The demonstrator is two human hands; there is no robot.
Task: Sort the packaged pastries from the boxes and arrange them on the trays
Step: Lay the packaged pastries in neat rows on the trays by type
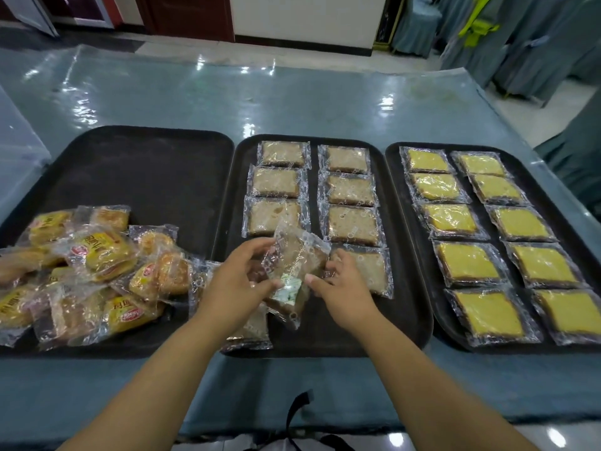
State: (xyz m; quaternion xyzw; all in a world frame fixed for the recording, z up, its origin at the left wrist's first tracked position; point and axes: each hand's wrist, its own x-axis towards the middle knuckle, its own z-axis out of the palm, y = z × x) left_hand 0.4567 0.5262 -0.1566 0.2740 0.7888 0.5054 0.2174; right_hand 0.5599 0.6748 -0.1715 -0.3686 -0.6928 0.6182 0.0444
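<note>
Three black trays lie side by side. The left tray point(146, 170) holds a loose heap of yellow-labelled round pastries point(97, 255) at its near end. On the middle tray point(409, 288) several brown cake slices point(349, 190) in clear wrappers lie in two columns. Several yellow cake slices point(468, 265) fill the right tray point(393, 177) in two columns. Over the near left of the middle tray, my left hand point(234, 281) and my right hand point(341, 288) hold one wrapped brown slice point(296, 255) between them, tilted. Another wrapped slice point(250, 333) lies below it.
The trays sit on a table under a shiny blue plastic cover point(292, 102). The far half of the left tray is bare. Grey-draped furniture point(520, 53) stands at the back right. A black strap point(299, 411) hangs at the near edge.
</note>
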